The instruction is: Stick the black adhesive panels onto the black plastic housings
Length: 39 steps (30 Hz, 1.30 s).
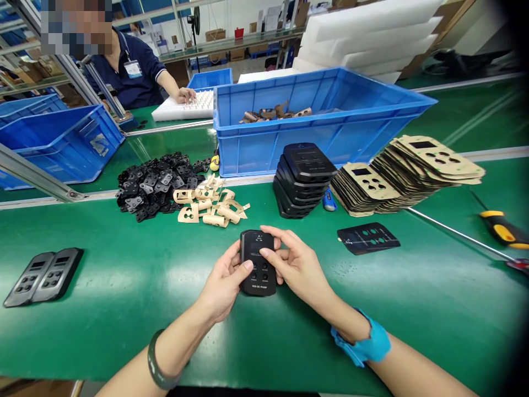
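Observation:
A black control panel [258,263] with four small buttons and white lettering stands between my two hands over the green table [306,342]. My left hand [225,281] grips its left edge, thumb on the front face near the buttons. Around its right edge is my right hand [295,264], with one finger at the top corner and the thumb on the face. To the right lies a thin black overlay sheet [369,238] with cut-out holes. Behind the panel rises a stack of black housings [303,179]. Curled beige backing pieces [212,204] lie behind my left hand.
Small black parts [157,184] form a heap at back left. Two grey-black panels [43,275] lie far left. Stacked beige-backed sheets [413,171], a screwdriver [500,226] and a metal rod are at right. Behind stands a blue bin [289,132]; a person [136,71] works across the table.

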{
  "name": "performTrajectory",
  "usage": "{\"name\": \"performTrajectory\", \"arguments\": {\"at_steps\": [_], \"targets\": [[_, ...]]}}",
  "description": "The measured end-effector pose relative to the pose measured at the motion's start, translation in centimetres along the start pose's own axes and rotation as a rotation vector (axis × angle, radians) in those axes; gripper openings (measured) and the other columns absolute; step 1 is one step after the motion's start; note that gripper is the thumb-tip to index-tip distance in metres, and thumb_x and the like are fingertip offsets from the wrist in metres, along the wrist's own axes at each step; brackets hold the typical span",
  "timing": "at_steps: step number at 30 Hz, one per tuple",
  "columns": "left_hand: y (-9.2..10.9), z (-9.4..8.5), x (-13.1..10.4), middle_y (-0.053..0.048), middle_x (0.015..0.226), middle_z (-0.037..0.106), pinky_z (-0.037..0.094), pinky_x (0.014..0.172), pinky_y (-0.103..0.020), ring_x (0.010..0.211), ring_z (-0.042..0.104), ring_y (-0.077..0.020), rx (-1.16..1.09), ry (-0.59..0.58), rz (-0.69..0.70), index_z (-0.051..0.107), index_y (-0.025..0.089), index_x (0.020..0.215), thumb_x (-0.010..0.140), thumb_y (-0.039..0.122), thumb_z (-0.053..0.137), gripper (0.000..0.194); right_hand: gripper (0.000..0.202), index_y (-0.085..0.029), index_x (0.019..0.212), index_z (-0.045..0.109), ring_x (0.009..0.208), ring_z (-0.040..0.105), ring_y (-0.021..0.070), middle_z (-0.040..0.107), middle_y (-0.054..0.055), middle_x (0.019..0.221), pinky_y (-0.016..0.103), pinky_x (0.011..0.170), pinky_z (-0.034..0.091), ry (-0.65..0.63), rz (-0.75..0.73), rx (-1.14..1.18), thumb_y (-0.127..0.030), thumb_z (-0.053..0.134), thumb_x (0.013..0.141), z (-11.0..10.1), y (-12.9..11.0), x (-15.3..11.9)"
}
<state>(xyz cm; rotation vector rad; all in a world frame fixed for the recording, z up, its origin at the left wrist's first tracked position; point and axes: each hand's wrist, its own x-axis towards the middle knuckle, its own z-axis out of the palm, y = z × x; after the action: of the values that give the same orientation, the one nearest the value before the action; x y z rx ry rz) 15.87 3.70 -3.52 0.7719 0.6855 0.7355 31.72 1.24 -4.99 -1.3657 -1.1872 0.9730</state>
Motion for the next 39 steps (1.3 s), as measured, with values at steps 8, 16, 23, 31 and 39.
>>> {"name": "performTrajectory", "arguments": {"at_steps": [8,16,23,31,39], "targets": [[0.0,-0.2,-0.2,-0.008,0.124,0.060,0.040,0.097,-0.032,0.116,0.052,-0.0233,0.067,0.000,-0.047,0.043,0.021,0.137,0.081,0.030,0.067,0.062,0.044,-0.018,0.121,0.050,0.034,0.047,0.0109,0.054,-0.004,0.056,0.021,0.032,0.039,-0.134,0.125,-0.019,-0.047,0.051,0.088,-0.2,-0.3,0.0],[-0.3,-0.1,-0.1,-0.010,0.120,0.060,0.041,0.095,-0.032,0.109,0.053,-0.0237,0.374,0.035,0.139,0.043,0.015,0.133,0.081,0.031,0.065,0.058,0.041,-0.018,0.120,0.048,0.035,0.051,0.0121,0.054,-0.007,0.049,0.021,0.035,0.042,-0.115,0.102,-0.055,-0.044,0.051,0.088,0.1,-0.3,-0.2],[-0.1,0.0,0.0,-0.009,0.113,0.063,0.046,0.084,-0.033,0.094,0.061,-0.0227,0.228,-0.052,0.065,0.036,0.023,0.139,0.072,0.030,0.076,0.078,0.060,-0.021,0.137,0.033,0.037,0.051,0.0118,0.054,-0.007,0.056,0.021,0.035,0.043,-0.143,0.106,0.080,-0.045,0.055,0.087,0.2,-0.2,-0.2],[-0.5,0.5,-0.5,-0.010,0.107,0.062,0.049,0.067,-0.031,0.080,0.061,-0.0209,0.236,-0.068,0.077,0.013,0.029,0.147,0.068,0.016,0.075,0.102,0.048,-0.026,0.126,0.034,0.050,0.054,0.0089,0.064,0.003,0.095,0.018,0.037,0.044,-0.149,0.052,0.210,-0.042,0.058,0.088,0.6,0.3,-0.1],[0.3,-1.0,-0.8,-0.014,0.147,0.029,0.039,0.099,-0.038,0.122,0.046,-0.0244,0.310,-0.379,0.091,-0.024,0.033,0.143,0.071,0.005,0.059,0.114,0.044,-0.025,0.117,0.043,0.050,0.045,0.0076,0.054,-0.004,0.075,0.015,0.037,0.030,-0.146,0.001,0.235,-0.044,0.063,0.084,-1.2,-2.9,0.8]]}}
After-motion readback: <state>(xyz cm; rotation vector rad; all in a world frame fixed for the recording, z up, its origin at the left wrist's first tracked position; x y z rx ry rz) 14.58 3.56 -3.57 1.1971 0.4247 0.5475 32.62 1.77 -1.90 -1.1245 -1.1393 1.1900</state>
